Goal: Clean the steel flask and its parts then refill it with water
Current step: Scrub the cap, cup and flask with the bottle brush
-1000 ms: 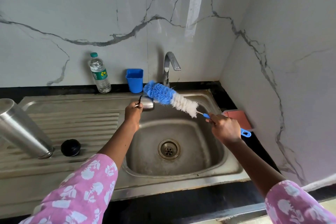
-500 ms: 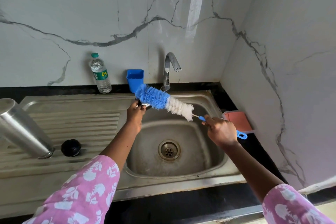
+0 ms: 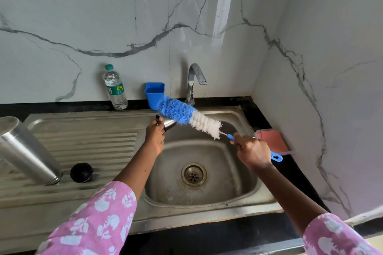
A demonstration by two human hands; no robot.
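Observation:
My left hand (image 3: 154, 136) grips a small steel flask cup (image 3: 169, 124) over the back-left corner of the sink basin (image 3: 232, 172). My right hand (image 3: 251, 150) holds the blue handle of a bottle brush (image 3: 186, 116). Its blue and white bristles lie across the top of the cup. The steel flask body (image 3: 24, 149) stands upside down on the drainboard at the far left. A black round stopper (image 3: 81, 172) lies beside the flask.
A tap (image 3: 194, 80) rises behind the basin with no water running. A blue plastic cup (image 3: 154, 94) and a clear water bottle (image 3: 115, 88) stand against the marble wall. A pink scrubber (image 3: 273, 141) lies on the black counter at the right.
The brush moved left over the cup, then back a little to the right, rubbing it. My left hand kept the cup in about the same place.

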